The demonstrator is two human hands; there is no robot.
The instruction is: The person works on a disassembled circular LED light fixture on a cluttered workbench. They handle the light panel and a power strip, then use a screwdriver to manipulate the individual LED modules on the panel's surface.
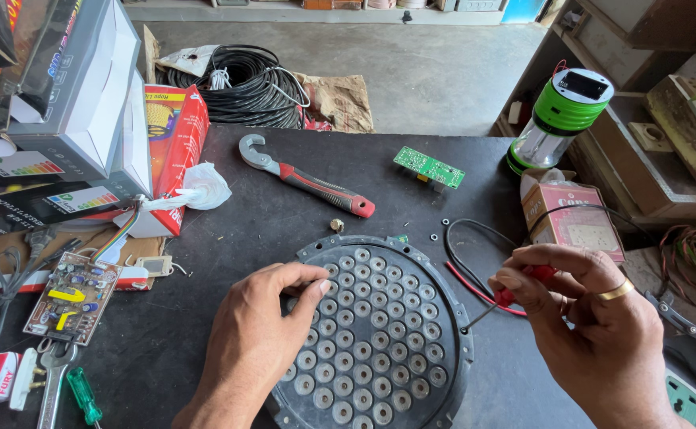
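A round dark panel [443, 306] studded with several small clear lenses lies on the black table in front of me. My left hand [257, 342] rests on its left side, fingertips pinched together near the upper left lenses. My right hand [594, 326] is closed on a red-handled screwdriver [515, 292], whose thin shaft points down-left toward the panel's right rim. A gold ring sits on one finger of that hand. Red and black wires [467, 266] run from the panel's right edge.
A red-handled hook wrench [304, 179], a green circuit board [429, 167], a green lantern [558, 119], a pink box [572, 218], a brown circuit board [71, 295], stacked cartons [70, 119], a small nut [336, 225], a green screwdriver [83, 395], a cable coil [241, 83].
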